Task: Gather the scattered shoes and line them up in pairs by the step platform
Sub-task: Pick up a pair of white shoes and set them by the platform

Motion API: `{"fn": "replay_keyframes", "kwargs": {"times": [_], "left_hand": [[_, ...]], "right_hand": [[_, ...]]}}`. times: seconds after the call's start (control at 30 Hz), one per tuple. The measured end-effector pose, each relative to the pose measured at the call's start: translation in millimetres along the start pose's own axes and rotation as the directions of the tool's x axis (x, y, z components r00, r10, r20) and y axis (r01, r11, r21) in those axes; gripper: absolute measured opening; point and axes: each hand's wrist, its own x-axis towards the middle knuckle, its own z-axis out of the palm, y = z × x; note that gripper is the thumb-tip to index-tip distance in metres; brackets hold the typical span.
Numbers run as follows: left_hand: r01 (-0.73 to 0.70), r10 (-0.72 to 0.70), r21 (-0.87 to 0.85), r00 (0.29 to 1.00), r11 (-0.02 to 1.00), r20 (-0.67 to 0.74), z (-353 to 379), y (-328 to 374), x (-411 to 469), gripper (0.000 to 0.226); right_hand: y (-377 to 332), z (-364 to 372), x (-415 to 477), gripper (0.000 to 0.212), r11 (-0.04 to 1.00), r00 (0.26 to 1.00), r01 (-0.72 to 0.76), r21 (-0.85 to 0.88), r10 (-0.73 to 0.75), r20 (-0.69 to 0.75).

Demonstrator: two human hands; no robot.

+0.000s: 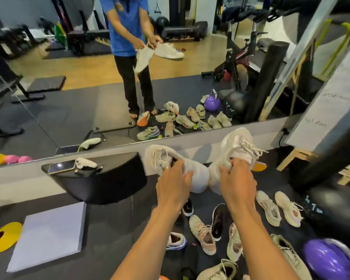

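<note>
Two white shoes held off the floor [113,229], dead ahead at twelve o'clock! Left hand [174,185] has its fingers clamped on the left shoe [162,158] at the collar. Right hand [237,183] has its fingers clamped on the right shoe [238,145], laces dangling. Light, soft uppers by the look of them, likely to flop, so the collar's the sensible grip. Platform [109,186] sits at ten o'clock, and loose shoes [202,233] lie scattered at five.

A pale "7" is printed on the dark ball [327,219]; the smaller marks beside it are too blurred to read. The handwriting on the whiteboard [331,110] is illegible.
</note>
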Motion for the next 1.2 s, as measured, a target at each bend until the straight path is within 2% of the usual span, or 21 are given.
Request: {"fn": "replay_keyframes", "kwargs": {"times": [0.1, 0.27, 0.37, 0.43, 0.5, 0.63, 0.73, 0.8, 0.97, 1.1, 1.2], "left_hand": [[-0.211, 0.207, 0.083, 0.977, 0.974, 0.053, -39.1, 31.0, -1.3, 0.025], [-0.437, 0.425, 0.127, 0.898, 0.891, 0.109, -84.0, 65.2, -6.5, 0.013], [-0.596, 0.588, 0.105, 0.803, 0.796, 0.093, -107.1, 80.1, -19.7, 0.021], [-0.684, 0.662, 0.166, 0.73, 0.711, 0.171, -119.0, 92.5, -30.1, 0.026], [-0.724, 0.672, 0.232, 0.689, 0.649, 0.27, -127.6, 107.8, -38.0, 0.021], [-0.829, 0.793, 0.299, 0.548, 0.473, 0.266, -135.5, 142.2, -61.2, 0.013], [-0.89, 0.85, 0.332, 0.418, 0.312, 0.322, -138.2, 173.9, -86.0, 0.018], [-0.91, 0.893, 0.347, 0.335, 0.225, 0.3, -135.6, 199.6, -103.3, 0.028], [-0.956, 0.937, 0.272, 0.192, 0.111, 0.293, -107.7, 268.5, -161.7, 0.02], [-0.975, 0.95, 0.222, 0.069, 0.0, 0.304, -74.8, 332.7, -233.9, 0.018], [-0.986, 0.948, 0.161, 0.002, -0.051, 0.317, -39.7, 380.4, -304.8, 0.016]], "right_hand": [[-17.1, -49.9, -14.7, 0.023, 0.999, 1.0, 0.011, -0.045, -0.012, -0.011], [-28.6, -114.3, -44.1, 0.024, 0.986, 0.993, 0.102, -0.134, -0.11, -0.05], [-30.6, -146.1, -67.4, 0.021, 0.974, 0.99, 0.125, -0.186, -0.136, -0.043], [-28.5, -163.3, -85.4, 0.018, 0.963, 0.986, 0.142, -0.229, -0.157, -0.047], [-25.2, -179.4, -101.1, 0.018, 0.953, 0.983, 0.147, -0.264, -0.171, -0.071], [-16.3, -214.2, -122.0, 0.016, 0.953, 0.981, 0.083, -0.293, -0.13, -0.145], [-3.5, -240.1, -136.4, 0.014, 0.941, 0.967, 0.047, -0.336, -0.128, -0.221], [9.7, -260.3, -147.6, 0.011, 0.934, 0.957, -0.01, -0.357, -0.095, -0.273], [64.5, -323.8, -187.7, 0.02, 0.898, 0.932, -0.172, -0.405, 0.015, -0.363], [127.8, -385.1, -234.2, 0.015, 0.871, 0.894, -0.303, -0.385, 0.12, -0.432], [182.1, -435.1, -278.1, 0.012, 0.84, 0.857, -0.379, -0.387, 0.162, -0.488]]}}
